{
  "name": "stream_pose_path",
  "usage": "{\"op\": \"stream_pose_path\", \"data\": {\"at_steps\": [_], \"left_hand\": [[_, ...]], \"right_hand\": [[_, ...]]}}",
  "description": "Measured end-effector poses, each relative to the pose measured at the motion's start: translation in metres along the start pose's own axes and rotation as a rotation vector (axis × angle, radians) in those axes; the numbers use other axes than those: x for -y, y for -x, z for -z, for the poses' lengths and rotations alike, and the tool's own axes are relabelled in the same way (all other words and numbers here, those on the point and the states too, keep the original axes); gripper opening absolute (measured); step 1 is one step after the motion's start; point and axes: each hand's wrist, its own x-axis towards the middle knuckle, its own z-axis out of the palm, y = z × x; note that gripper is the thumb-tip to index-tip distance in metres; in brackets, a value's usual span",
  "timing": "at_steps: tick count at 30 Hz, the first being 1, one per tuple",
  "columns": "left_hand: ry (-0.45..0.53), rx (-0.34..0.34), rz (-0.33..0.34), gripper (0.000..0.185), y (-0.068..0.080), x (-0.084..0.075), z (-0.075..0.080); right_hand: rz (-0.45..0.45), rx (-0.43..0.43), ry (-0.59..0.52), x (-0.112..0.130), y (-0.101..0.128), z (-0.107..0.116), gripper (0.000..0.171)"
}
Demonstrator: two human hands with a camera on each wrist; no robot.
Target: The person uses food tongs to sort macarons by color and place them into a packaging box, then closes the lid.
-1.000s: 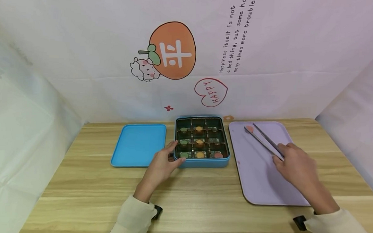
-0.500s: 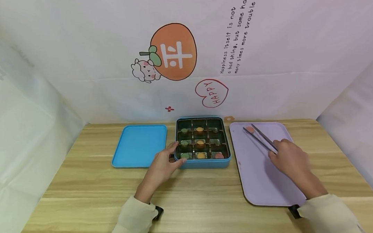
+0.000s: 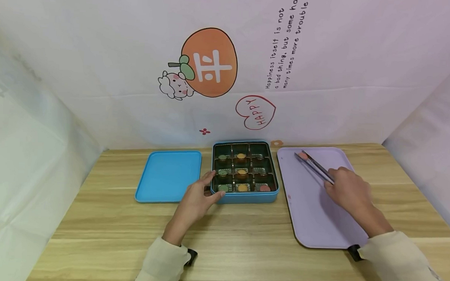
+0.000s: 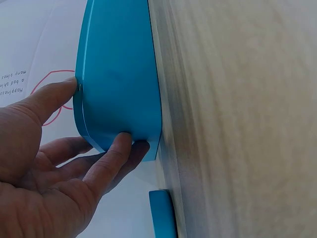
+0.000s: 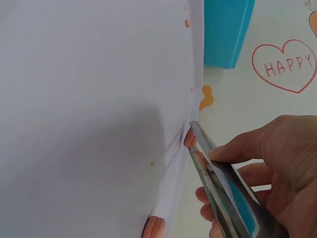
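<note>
My right hand point(image 3: 349, 190) holds metal tongs point(image 5: 218, 186) over the tray. Their tips stand on both sides of a small pink macaron-like piece point(image 5: 189, 138) near the far end; I cannot tell whether both tips touch it. The lilac tray point(image 3: 312, 215) lies flat on the table. My left hand point(image 3: 196, 200) grips the near left corner of a square blue tin point(image 4: 119, 64), thumb at the rim and fingers against the side. Inside the tin, a divided insert holds green pieces point(image 3: 223, 172) on the left, yellow-orange ones point(image 3: 242, 172) in the middle, and one pink piece point(image 3: 264, 188) at near right.
Left of the tin lies a flat blue lid point(image 3: 168, 175). Another pink piece point(image 5: 154, 227) shows on the tray in the right wrist view. A printed white cloth point(image 3: 135, 111) hangs behind the wooden table point(image 3: 235, 254).
My right hand has shifted left and slightly up. The tongs first spread wider around the pink piece, then their tips drew closer together. My left hand stays on the tin.
</note>
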Motion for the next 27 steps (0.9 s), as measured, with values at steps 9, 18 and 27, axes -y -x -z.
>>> {"op": "stream_pose_path", "data": {"at_steps": [9,18,27], "left_hand": [[-0.012,-0.007,0.002,0.075,0.001,-0.001,0.001],[-0.002,-0.01,-0.005,0.074,0.0,0.001,0.001],[0.004,-0.003,-0.003,0.075,0.0,0.0,0.0]], "right_hand": [[0.011,-0.051,0.009,0.013,0.01,0.01,0.015],[0.126,-0.202,0.002,0.053,0.03,0.029,0.035],[0.229,-0.251,0.035,0.083,0.039,0.03,0.035]]}}
